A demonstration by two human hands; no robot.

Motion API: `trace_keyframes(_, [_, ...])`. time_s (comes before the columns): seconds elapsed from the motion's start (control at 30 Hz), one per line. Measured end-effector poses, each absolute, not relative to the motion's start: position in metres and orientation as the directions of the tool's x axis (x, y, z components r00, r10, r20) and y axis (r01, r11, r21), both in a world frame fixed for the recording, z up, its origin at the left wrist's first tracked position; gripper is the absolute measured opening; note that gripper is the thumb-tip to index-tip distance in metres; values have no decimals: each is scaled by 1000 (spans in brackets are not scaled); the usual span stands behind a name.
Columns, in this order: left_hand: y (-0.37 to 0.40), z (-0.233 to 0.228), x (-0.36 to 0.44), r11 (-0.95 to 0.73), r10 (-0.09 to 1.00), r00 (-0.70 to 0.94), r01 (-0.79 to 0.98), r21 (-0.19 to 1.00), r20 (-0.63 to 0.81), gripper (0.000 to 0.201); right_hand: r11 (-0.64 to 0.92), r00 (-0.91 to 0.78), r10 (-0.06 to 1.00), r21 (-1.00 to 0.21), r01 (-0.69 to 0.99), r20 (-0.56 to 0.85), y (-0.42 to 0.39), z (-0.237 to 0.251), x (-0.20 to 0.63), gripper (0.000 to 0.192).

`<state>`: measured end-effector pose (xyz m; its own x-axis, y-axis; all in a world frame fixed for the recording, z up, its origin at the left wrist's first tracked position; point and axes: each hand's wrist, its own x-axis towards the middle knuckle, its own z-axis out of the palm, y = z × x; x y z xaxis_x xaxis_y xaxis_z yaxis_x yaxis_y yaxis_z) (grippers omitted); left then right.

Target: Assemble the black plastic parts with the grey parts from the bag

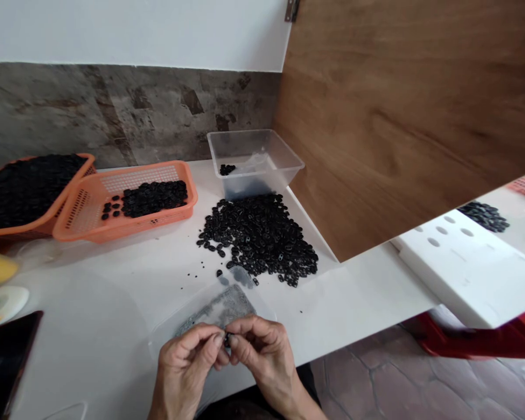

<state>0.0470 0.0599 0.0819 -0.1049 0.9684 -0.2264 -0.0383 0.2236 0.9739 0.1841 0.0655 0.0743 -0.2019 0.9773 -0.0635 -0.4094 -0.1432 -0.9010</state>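
My left hand (190, 356) and my right hand (262, 353) meet near the table's front edge, fingertips pinched together on one small black oval piece (227, 339). Most of that piece is hidden by the fingers. Just beyond my hands lies a shallow clear plastic tray (157, 333) holding many tiny greyish bits (227, 304). Past the tray a heap of black oval pieces (262, 233) is spread on the white table; some show two holes.
An orange basket (87, 227) with black discs stands at the left, beside a fuller orange basket (76, 175). A clear bin (254, 184) sits behind the heap. A wooden panel (398, 116) slants along the right. A phone (9, 361) lies at front left.
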Motion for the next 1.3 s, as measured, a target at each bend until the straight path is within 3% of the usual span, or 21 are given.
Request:
trace_keyframes(0.17, [60,80,49,136,987,-84,-21,990,-138,17,-116,-190,981,-925,-361,-49,64,71,185,11])
trace_keyframes(0.53, [65,77,51,114,989,-79,-105,988,-122,21,-91,-124,991,-915,-392,-46,70,76,183,11])
trace_keyframes(0.8, [71,68,43,31,996,76,73,997,-36,19,-65,-91,995,-959,-277,-42,66,68,182,15])
trace_keyframes(1.07, [65,84,53,118,993,-16,-90,989,-120,19,-124,-133,988,-912,-390,-77,67,73,187,15])
trace_keyframes(1.3, [63,82,54,91,994,-60,-76,993,-96,13,-155,-163,983,-855,-495,-83,65,70,188,17])
